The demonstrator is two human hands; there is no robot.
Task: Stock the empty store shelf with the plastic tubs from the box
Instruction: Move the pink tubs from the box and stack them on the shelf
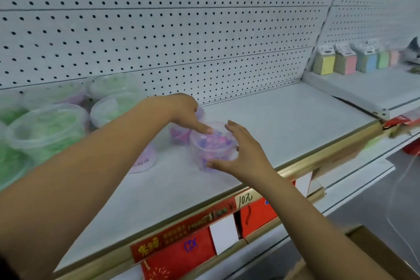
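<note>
Tub: the small clear tub (212,143) of purple and pink bits stands upright on the shelf (284,125), just beside a similar tub (179,135) behind it.
Left hand: I see my left hand (181,109) with fingers straight and the index tip resting on the lid, gripping nothing.
Right hand: my right hand (241,150) is spread wide around the tub's right side, with the thumb at the lower front wall.
Handling: I judge it light, with thin walls and smooth, slippery plastic.
Grip: I would hold the side walls under the rim, not the lid.
Neighbours: larger green tubs (47,129) stand to the left, blurred.
</note>
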